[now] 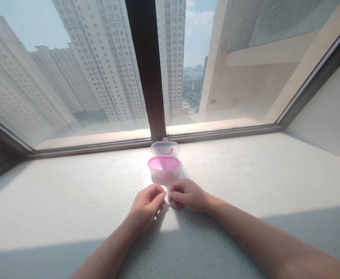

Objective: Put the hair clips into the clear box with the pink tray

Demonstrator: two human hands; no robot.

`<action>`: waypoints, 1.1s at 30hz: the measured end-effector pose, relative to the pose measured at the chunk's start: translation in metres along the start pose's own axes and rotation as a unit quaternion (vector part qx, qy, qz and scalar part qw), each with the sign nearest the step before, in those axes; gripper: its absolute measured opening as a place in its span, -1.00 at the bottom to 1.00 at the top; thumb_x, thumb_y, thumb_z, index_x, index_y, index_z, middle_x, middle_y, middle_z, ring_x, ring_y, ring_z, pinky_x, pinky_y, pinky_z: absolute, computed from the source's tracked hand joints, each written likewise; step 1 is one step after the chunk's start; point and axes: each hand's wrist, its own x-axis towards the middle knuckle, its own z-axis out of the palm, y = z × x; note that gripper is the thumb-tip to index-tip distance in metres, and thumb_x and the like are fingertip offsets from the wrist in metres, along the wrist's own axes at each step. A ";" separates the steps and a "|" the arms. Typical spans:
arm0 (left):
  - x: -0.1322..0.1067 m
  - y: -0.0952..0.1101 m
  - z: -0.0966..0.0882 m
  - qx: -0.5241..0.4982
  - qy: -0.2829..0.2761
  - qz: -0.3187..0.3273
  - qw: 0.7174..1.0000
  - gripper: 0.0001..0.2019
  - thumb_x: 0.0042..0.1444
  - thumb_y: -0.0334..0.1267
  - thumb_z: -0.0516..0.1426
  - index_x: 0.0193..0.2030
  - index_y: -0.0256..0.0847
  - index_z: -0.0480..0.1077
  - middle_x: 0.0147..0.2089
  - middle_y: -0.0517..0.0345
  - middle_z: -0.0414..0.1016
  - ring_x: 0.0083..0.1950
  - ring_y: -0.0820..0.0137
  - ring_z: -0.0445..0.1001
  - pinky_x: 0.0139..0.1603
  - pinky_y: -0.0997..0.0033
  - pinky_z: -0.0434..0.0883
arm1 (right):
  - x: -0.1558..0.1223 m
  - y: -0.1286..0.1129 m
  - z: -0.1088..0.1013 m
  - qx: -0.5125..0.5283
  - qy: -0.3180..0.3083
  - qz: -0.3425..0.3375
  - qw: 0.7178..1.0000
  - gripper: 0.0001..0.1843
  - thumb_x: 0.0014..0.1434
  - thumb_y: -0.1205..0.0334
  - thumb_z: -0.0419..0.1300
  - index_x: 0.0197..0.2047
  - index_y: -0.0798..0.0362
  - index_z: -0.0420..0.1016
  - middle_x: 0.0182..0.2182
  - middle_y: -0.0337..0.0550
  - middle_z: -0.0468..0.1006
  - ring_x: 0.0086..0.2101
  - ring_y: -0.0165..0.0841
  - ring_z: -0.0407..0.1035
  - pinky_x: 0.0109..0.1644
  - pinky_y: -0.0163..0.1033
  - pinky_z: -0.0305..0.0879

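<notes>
My left hand [149, 202] and my right hand [189, 195] rest low over the white speckled sill, their fingertips almost meeting. Thumb and forefinger are pinched together on each side. Whatever lies between them is too small to make out. Just beyond the fingers stands an oval plastic box [163, 173] with a pink rim and a see-through body. Its clear lid [155, 148], fitted with a pink handle [164, 152], is tipped up behind it. The box's contents cannot be made out.
The speckled sill [71, 186] spreads out on both sides, partly in bright sun. Behind the box runs a dark window frame [146, 69], with glass panes left and right and tall buildings outside. A pale wall [329, 100] closes off the right side.
</notes>
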 end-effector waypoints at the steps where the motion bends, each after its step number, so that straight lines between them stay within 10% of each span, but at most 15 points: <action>1: 0.000 -0.001 0.000 0.001 0.000 -0.001 1.000 -0.77 0.11 -0.09 0.11 -0.36 -0.25 0.36 -0.55 0.23 0.35 -0.54 0.49 0.29 -0.55 0.55 0.22 | -0.001 -0.001 0.000 -0.005 -0.001 -0.001 1.000 -0.85 0.05 0.32 0.12 -0.49 0.15 0.45 -0.67 -0.28 0.38 -0.62 -0.48 0.28 -0.52 -0.39 0.22; 23: -0.003 0.001 0.002 0.035 0.021 0.040 0.998 -0.80 0.08 -0.13 0.15 -0.41 -0.23 0.34 -0.51 0.21 0.36 -0.53 0.49 0.32 -0.55 0.54 0.23 | 0.000 -0.001 0.001 -0.033 0.005 -0.020 0.999 -0.78 0.12 0.19 0.16 -0.47 0.15 0.45 -0.67 -0.28 0.39 -0.61 -0.48 0.30 -0.52 -0.40 0.20; 33: -0.002 0.012 -0.011 0.192 0.136 0.134 0.963 -0.83 0.08 -0.17 0.14 -0.42 -0.22 0.42 -0.57 0.23 0.29 -0.52 0.47 0.24 -0.48 0.50 0.18 | 0.001 -0.006 0.001 0.003 0.011 -0.002 1.000 -0.77 0.07 0.16 0.21 -0.49 0.17 0.44 -0.65 -0.24 0.43 -0.64 -0.47 0.31 -0.58 -0.40 0.22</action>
